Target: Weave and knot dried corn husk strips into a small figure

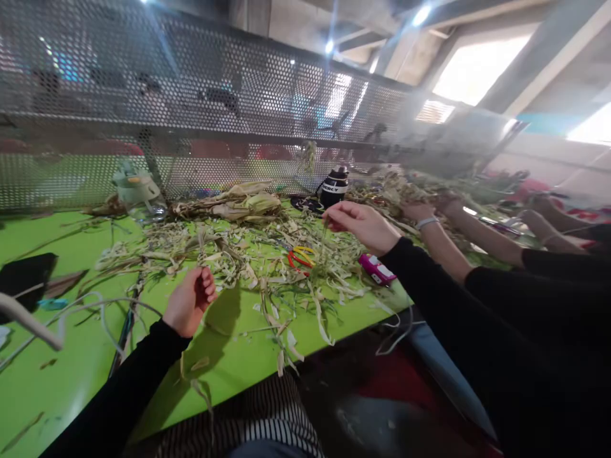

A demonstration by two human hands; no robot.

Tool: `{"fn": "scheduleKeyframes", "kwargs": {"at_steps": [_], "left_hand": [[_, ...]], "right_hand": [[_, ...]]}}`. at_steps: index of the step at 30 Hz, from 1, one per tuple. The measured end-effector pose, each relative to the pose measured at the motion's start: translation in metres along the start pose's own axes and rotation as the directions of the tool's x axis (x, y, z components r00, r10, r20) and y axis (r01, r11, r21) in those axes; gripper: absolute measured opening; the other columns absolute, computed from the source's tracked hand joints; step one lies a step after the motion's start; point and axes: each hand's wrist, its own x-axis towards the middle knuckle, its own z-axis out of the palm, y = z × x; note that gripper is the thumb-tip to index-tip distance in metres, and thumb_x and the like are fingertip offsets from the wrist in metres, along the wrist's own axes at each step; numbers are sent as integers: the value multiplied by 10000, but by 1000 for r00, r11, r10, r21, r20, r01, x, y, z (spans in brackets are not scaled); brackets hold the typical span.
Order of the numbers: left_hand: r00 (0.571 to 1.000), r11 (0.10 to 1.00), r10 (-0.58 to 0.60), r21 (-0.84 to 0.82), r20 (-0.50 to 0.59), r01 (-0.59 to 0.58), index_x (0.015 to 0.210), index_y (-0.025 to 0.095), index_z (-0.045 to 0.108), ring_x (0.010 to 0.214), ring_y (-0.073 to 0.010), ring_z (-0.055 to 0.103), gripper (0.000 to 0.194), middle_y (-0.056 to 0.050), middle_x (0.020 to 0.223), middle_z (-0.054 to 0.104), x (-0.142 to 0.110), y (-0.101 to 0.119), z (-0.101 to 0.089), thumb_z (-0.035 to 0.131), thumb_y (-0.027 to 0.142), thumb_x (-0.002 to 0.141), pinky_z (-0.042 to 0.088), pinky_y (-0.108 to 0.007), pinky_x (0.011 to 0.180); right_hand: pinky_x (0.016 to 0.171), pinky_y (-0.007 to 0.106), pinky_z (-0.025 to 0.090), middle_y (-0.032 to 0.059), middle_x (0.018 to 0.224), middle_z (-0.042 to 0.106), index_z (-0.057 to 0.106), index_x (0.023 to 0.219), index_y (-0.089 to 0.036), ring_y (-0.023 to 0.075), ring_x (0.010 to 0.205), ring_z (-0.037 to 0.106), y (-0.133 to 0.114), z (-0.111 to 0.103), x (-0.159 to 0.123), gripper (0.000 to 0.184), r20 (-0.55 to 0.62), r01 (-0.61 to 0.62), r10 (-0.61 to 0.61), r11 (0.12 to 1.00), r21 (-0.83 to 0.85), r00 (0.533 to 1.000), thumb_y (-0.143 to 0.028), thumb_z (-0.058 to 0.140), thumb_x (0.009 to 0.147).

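My left hand [193, 299] is raised over the near left of the green table, its fingers curled in. Whatever it may hold is hidden; dry corn husk strips [203, 245] show just beyond the fingertips. My right hand [365, 226] is up over the scraps at centre right, thumb and fingers pinched. A thin, blurred husk strand [326, 230] hangs from those fingertips. Between my hands lie scissors [301, 257] with red and yellow handles, among shredded husk. A purple device [377, 270] with a white label lies below my right wrist.
A black bottle [334, 189] and a husk pile [238, 205] stand before a perforated metal screen [214, 83]. A lidded jug [138, 191] is at back left, near cables [100, 312] and a dark flat object [26, 280]. At right, other people's hands [422, 213] work.
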Motion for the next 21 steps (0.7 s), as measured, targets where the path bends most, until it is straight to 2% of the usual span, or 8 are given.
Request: {"fn": "scheduleKeyframes", "kwargs": {"at_steps": [3, 5, 7, 10, 13, 15, 18, 21], "left_hand": [[999, 1000, -13, 11, 35, 13, 635, 169, 401, 447, -55, 351, 181, 53, 579, 341, -1, -1, 7, 447, 190, 809, 333, -174, 406], [998, 999, -16, 31, 66, 14, 648, 169, 414, 461, -58, 370, 174, 48, 592, 363, -4, 0, 15, 463, 215, 808, 344, -177, 416], [995, 999, -8, 51, 98, 3, 650, 169, 418, 469, -62, 381, 182, 45, 596, 374, -8, 1, 25, 465, 230, 814, 348, -178, 418], [993, 998, 11, 55, 120, -18, 647, 170, 413, 474, -64, 391, 202, 44, 592, 372, -15, 4, 36, 439, 237, 835, 349, -176, 420], [990, 997, 47, 47, 135, -54, 649, 169, 416, 483, -64, 398, 206, 42, 601, 377, -20, 7, 34, 433, 240, 842, 359, -178, 431], [990, 997, 64, 40, 125, -69, 652, 168, 422, 482, -64, 399, 201, 42, 603, 383, -21, 9, 28, 446, 244, 837, 359, -177, 431], [995, 998, 62, 15, 81, -64, 652, 167, 425, 470, -61, 395, 189, 44, 593, 384, -19, 11, 19, 452, 232, 827, 347, -173, 419], [996, 999, 47, 9, 69, -48, 649, 166, 429, 459, -60, 406, 185, 48, 575, 393, -18, 12, 23, 445, 213, 827, 347, -171, 414]], "right_hand": [[702, 259, 484, 19, 795, 656, 625, 764, -176, 101, 688, 573, -8, 14, -6, 242, 42, -6, 1, 992, 128, 999, -418, 619, 772], [682, 255, 477, 7, 749, 638, 632, 773, -181, 98, 659, 558, -13, 17, -3, 220, 7, 23, -24, 990, 137, 1000, -401, 628, 773], [659, 253, 464, -6, 710, 611, 635, 792, -185, 95, 629, 537, -19, 14, 8, 188, -89, 85, -74, 988, 126, 993, -372, 617, 790], [626, 258, 441, -18, 666, 568, 616, 760, -184, 95, 587, 507, -26, 0, 33, 139, -284, 188, -159, 979, 78, 946, -314, 606, 808], [595, 260, 418, -28, 626, 528, 587, 733, -187, 101, 564, 487, -23, -10, 49, 135, -389, 234, -200, 971, 41, 899, -289, 586, 822], [589, 255, 409, -30, 619, 525, 585, 737, -181, 100, 563, 478, -16, -9, 49, 131, -363, 229, -213, 973, 0, 907, -280, 579, 822], [556, 235, 383, -35, 597, 520, 582, 720, -165, 87, 537, 447, -7, -1, 39, 124, -238, 161, -165, 986, -34, 957, -250, 579, 810], [536, 218, 368, -40, 591, 518, 581, 722, -156, 73, 519, 433, -17, 7, 26, 90, -129, 103, -99, 994, 22, 987, -199, 569, 800]]}}
